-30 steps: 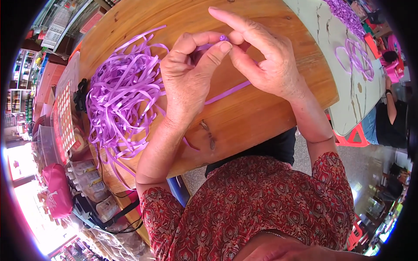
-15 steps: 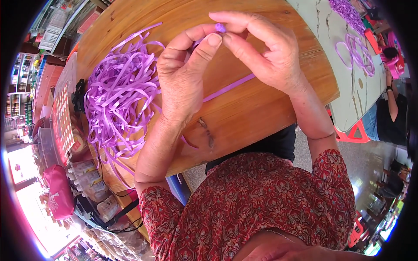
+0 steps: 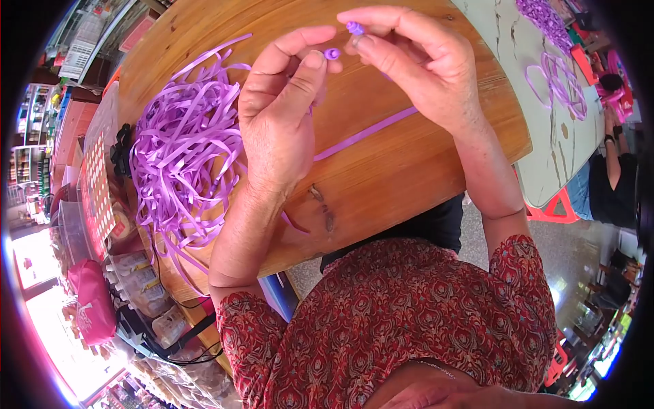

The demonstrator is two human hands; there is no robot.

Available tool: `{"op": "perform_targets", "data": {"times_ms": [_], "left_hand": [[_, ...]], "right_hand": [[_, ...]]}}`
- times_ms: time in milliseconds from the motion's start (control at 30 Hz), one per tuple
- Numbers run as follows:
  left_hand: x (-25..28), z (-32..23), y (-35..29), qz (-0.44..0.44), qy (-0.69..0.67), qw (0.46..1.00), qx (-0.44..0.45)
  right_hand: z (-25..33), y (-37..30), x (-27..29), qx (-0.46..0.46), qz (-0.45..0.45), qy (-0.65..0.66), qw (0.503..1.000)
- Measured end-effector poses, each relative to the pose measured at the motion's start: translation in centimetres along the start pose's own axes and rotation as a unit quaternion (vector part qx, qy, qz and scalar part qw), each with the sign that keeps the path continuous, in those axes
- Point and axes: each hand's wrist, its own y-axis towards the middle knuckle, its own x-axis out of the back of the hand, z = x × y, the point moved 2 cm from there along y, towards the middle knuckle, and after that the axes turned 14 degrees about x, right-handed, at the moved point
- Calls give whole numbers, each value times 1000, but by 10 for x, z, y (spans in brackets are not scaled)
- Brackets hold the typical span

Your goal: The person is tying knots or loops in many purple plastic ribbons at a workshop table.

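Note:
Above the wooden table, my left hand (image 3: 283, 109) pinches a small purple ribbon knot (image 3: 332, 54) between thumb and index finger. My right hand (image 3: 426, 71) holds another purple knotted bit of ribbon (image 3: 355, 28) at its thumb and fingertips. A narrow gap separates the two knots. Between my wrists, a flat purple ribbon (image 3: 368, 133) stretches across the tabletop; my hands hide both its ends. Left of my left hand lies a big tangled heap of purple ribbon (image 3: 184, 150), with loose strands trailing toward the near edge.
The wooden table (image 3: 388, 180) has a curved right edge. Beside it stands a pale marbled table (image 3: 538, 163) with a loop of purple ribbon (image 3: 562, 88) and a purple pile (image 3: 541, 20). Another person's arm (image 3: 613, 163) shows there. Packed goods and a pink bag (image 3: 92, 300) crowd the left.
My hands have drawn apart, the left one going left and slightly down, the right one up and right. One purple bit showed between my fingertips before; now each hand shows its own.

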Motion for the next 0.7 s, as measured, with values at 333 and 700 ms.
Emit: {"op": "perform_targets", "data": {"times_ms": [333, 700], "left_hand": [[4, 3, -1, 31, -36, 999, -12], [5, 9, 3, 20, -46, 999, -4]], "right_hand": [[17, 9, 7, -208, 42, 109, 971], [-24, 10, 4, 301, 20, 105, 948]]}}
